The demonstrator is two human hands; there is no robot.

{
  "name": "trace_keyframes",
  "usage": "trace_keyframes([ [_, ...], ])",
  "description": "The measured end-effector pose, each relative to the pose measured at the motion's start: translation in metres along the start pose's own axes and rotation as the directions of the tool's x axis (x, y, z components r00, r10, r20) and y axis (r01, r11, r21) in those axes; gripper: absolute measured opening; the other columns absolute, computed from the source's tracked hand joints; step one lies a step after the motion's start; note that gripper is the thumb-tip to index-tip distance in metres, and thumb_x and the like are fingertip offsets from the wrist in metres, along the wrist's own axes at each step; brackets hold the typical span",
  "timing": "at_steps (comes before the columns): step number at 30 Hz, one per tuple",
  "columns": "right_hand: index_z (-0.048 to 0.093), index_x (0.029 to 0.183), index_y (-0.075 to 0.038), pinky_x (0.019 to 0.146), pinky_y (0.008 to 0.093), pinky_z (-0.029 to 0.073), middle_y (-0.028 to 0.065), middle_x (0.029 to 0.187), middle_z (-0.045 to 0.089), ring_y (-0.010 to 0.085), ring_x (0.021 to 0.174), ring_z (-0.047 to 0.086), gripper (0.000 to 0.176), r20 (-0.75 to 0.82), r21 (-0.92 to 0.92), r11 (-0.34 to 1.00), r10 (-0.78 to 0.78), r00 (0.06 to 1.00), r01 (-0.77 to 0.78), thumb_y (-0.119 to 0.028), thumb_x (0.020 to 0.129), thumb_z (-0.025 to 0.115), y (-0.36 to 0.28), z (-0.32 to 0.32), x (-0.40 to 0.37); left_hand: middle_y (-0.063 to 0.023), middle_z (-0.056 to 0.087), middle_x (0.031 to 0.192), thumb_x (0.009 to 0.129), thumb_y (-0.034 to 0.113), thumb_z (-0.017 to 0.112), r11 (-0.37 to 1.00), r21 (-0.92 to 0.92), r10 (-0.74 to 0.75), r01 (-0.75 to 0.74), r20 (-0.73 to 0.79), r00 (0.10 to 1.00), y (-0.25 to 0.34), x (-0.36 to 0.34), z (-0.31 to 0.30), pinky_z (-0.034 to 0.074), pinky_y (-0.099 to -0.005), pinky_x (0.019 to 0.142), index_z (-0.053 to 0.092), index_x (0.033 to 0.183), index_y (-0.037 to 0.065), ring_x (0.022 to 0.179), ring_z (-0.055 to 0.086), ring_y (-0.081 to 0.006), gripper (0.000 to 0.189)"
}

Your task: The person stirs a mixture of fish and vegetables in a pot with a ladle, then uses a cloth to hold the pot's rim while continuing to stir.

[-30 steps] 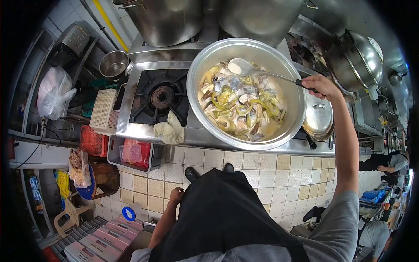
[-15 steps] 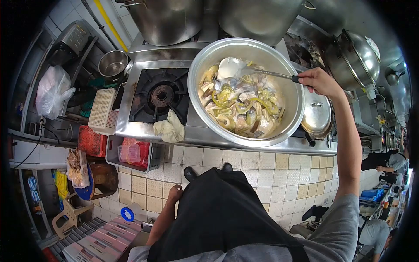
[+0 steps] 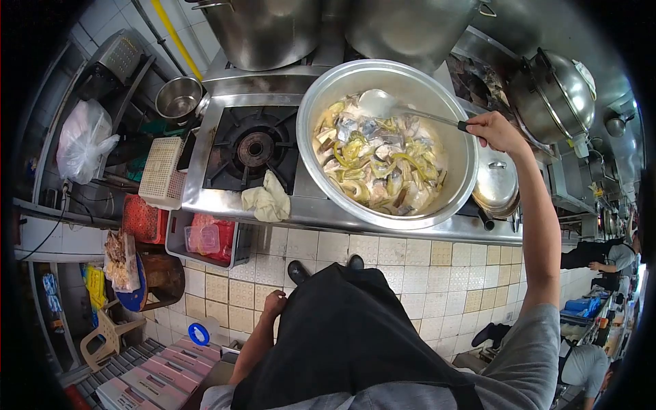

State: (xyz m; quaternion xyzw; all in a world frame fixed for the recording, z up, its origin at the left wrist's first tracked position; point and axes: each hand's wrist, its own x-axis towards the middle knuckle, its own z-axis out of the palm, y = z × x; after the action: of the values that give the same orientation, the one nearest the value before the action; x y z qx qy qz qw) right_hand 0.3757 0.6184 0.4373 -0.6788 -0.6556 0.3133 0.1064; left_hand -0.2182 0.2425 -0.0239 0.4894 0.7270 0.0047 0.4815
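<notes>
- The right hand point(image 3: 495, 131) is closed around the handle of a ladle point(image 3: 380, 104), whose bowl dips into the stew at the far side of a wide metal pot point(image 3: 459, 184).
- The left hand point(image 3: 275, 303) hangs beside a black apron point(image 3: 342, 335); how far open it is cannot be told.
- The pot stands on a steel counter point(image 3: 219, 203), beside a bare burner point(image 3: 255, 147) and a crumpled cloth point(image 3: 268, 198).
- Pale tiles point(image 3: 410, 273) lie below.

Two stockpots point(image 3: 263, 31) cut off by top edge; ladle point(image 3: 383, 106) handle end hidden inside right hand point(image 3: 493, 131). Left hand point(image 3: 275, 303) partly lost against black apron point(image 3: 342, 335); finger pose unreadable.
</notes>
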Motion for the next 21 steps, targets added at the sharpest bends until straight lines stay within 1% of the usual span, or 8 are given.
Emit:
trace_keyframes([
  [6, 0.075, 0.115, -0.003, 0.035, 0.0243, 0.028, 0.0006, 0.057, 0.059, 0.0049, 0.039, 0.042, 0.029, 0.029, 0.049, 0.992, 0.113, 0.993, -0.114, -0.022, 0.093, 0.069, 0.001, 0.002, 0.005, -0.0206, 0.073, 0.110, 0.083, 0.020, 0.064, 0.997, 0.015, 0.069, -0.069, -0.013, 0.998, -0.004, -0.004, 0.001, 0.054, -0.0422, 0.096, 0.073, 0.110, 0.006, 0.107, 0.069, -0.0362, 0.032],
  [8, 0.075, 0.114, -0.004, 0.035, 0.0240, 0.027, 0.0001, 0.057, 0.058, 0.0047, 0.039, 0.041, 0.029, 0.038, 0.082, 0.986, 0.144, 0.989, -0.147, -0.023, 0.093, 0.069, -0.004, -0.001, 0.000, -0.0208, 0.073, 0.108, 0.083, 0.020, 0.064, 0.997, -0.061, -0.037, 0.040, 0.045, 0.998, 0.002, -0.007, -0.002, 0.054, -0.0420, 0.095, 0.073, 0.110, 0.005, 0.104, 0.070, -0.0359, 0.032],
  [10, 0.075, 0.114, -0.005, 0.035, 0.0237, 0.027, -0.0004, 0.057, 0.057, 0.0046, 0.038, 0.041, 0.028, 0.050, 0.112, 0.978, 0.171, 0.984, -0.176, -0.023, 0.094, 0.069, -0.011, -0.004, -0.007, -0.0208, 0.073, 0.108, 0.083, 0.020, 0.065, 0.998, -0.055, -0.036, 0.038, 0.025, 0.999, 0.003, -0.008, -0.001, 0.055, -0.0421, 0.094, 0.073, 0.110, 0.005, 0.104, 0.070, -0.0356, 0.032],
  [12, 0.073, 0.119, -0.004, 0.035, 0.0219, 0.023, -0.0029, 0.060, 0.054, 0.0020, 0.040, 0.037, 0.030, 0.031, 0.116, 0.980, 0.159, 0.987, -0.161, -0.023, 0.096, 0.067, -0.017, -0.007, -0.013, -0.0209, 0.073, 0.108, 0.083, 0.021, 0.065, 0.998, -0.051, -0.038, 0.038, 0.005, 0.999, -0.001, -0.007, 0.001, 0.055, -0.0422, 0.093, 0.073, 0.110, 0.005, 0.103, 0.071, -0.0352, 0.032],
  [16, 0.073, 0.119, -0.003, 0.036, 0.0210, 0.024, -0.0036, 0.061, 0.054, 0.0019, 0.042, 0.039, 0.030, 0.016, 0.137, 0.982, 0.128, 0.992, -0.129, -0.021, 0.096, 0.067, -0.032, -0.013, -0.023, -0.0215, 0.073, 0.108, 0.083, 0.021, 0.065, 1.000, -0.007, 0.003, -0.003, -0.005, 1.000, -0.006, -0.005, 0.004, 0.055, -0.0425, 0.093, 0.073, 0.110, 0.005, 0.102, 0.071, -0.0356, 0.032],
  [18, 0.073, 0.118, -0.001, 0.041, 0.0205, 0.030, -0.0040, 0.063, 0.056, 0.0022, 0.047, 0.044, 0.030, 0.034, 0.092, 0.995, 0.035, 0.999, -0.038, -0.021, 0.096, 0.068, -0.038, -0.015, -0.022, -0.0217, 0.073, 0.108, 0.083, 0.021, 0.065, 1.000, 0.004, 0.005, -0.005, 0.005, 1.000, -0.004, -0.002, 0.003, 0.055, -0.0428, 0.093, 0.073, 0.110, 0.006, 0.103, 0.071, -0.0360, 0.032],
  [19, 0.073, 0.118, -0.001, 0.041, 0.0205, 0.030, -0.0040, 0.063, 0.056, 0.0022, 0.047, 0.044, 0.030, 0.031, 0.092, 0.995, 0.037, 0.999, -0.040, -0.021, 0.096, 0.068, -0.034, -0.014, -0.018, -0.0220, 0.073, 0.109, 0.083, 0.021, 0.064, 1.000, 0.005, 0.014, -0.014, 0.007, 1.000, -0.005, -0.001, 0.003, 0.055, -0.0427, 0.094, 0.073, 0.110, 0.006, 0.103, 0.070, -0.0362, 0.032],
  [21, 0.074, 0.115, 0.000, 0.041, 0.0225, 0.032, -0.0007, 0.061, 0.059, 0.0043, 0.046, 0.048, 0.029, -0.032, 0.043, 0.997, -0.068, 0.997, 0.070, -0.020, 0.093, 0.069, -0.022, -0.008, -0.007, -0.0222, 0.073, 0.109, 0.084, 0.020, 0.064, 1.000, 0.005, 0.023, -0.023, 0.007, 1.000, -0.003, 0.001, 0.003, 0.055, -0.0427, 0.094, 0.073, 0.111, 0.006, 0.104, 0.070, -0.0365, 0.032],
])
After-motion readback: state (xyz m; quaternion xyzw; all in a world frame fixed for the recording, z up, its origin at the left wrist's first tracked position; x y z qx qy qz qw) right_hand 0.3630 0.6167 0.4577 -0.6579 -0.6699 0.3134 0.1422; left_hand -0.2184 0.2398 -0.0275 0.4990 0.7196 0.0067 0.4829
